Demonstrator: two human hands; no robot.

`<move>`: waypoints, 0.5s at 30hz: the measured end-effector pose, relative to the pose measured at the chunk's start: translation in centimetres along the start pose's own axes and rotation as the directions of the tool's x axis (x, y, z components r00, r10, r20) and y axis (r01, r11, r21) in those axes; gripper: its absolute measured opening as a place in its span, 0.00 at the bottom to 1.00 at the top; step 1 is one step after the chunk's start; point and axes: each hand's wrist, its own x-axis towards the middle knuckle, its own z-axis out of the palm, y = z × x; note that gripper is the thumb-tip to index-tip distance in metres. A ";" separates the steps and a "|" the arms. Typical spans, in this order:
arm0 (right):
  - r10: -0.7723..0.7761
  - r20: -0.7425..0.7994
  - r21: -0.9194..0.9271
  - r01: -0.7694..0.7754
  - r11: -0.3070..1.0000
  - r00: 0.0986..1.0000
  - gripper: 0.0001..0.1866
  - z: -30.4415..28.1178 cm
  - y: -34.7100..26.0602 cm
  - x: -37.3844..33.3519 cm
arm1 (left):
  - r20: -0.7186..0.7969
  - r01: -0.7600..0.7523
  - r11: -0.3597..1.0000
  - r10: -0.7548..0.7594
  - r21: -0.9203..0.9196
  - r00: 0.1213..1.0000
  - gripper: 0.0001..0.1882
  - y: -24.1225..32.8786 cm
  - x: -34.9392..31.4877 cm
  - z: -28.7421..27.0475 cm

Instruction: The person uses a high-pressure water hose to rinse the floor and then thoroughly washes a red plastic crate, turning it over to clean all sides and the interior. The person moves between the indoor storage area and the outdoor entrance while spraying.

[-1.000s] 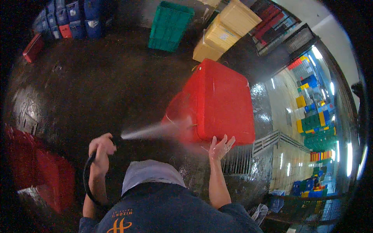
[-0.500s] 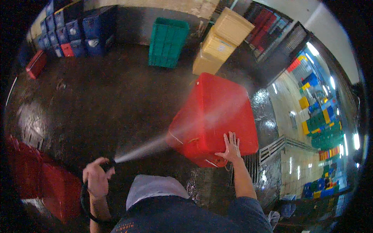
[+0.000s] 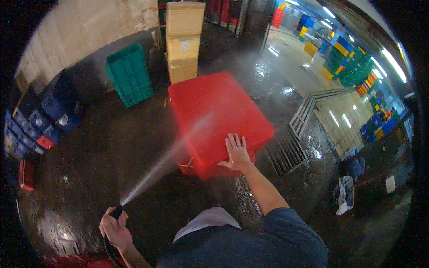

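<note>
A large red lidded tub (image 3: 219,111) stands on the wet dark floor in front of me. My left hand (image 3: 115,227), low at the left, is closed round a black hose nozzle (image 3: 117,211). Its hose (image 3: 110,251) runs down beside the wrist. From the nozzle a white jet of water (image 3: 156,169) shoots up and right onto the lid's left side and scatters into mist. My right hand (image 3: 237,154) lies flat on the lid's near edge, fingers spread, holding nothing.
Stacked cream boxes (image 3: 184,42) and a green crate (image 3: 129,76) stand beyond the tub. Blue bins (image 3: 60,107) are piled at the left. A metal floor grate (image 3: 287,154) lies right of the tub; a lined basket (image 3: 345,194) stands farther right.
My view has turned right, so the surroundings sit farther left. The tub now appears less tilted, showing more of its lid. The jet has shifted from across the tub onto its lid.
</note>
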 end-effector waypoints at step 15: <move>0.031 0.073 0.395 -0.058 0.917 0.997 0.38 3.0 12.9 2.6 | 0.063 0.107 0.994 -0.107 0.011 0.992 0.19 1.6 -2.3 6.1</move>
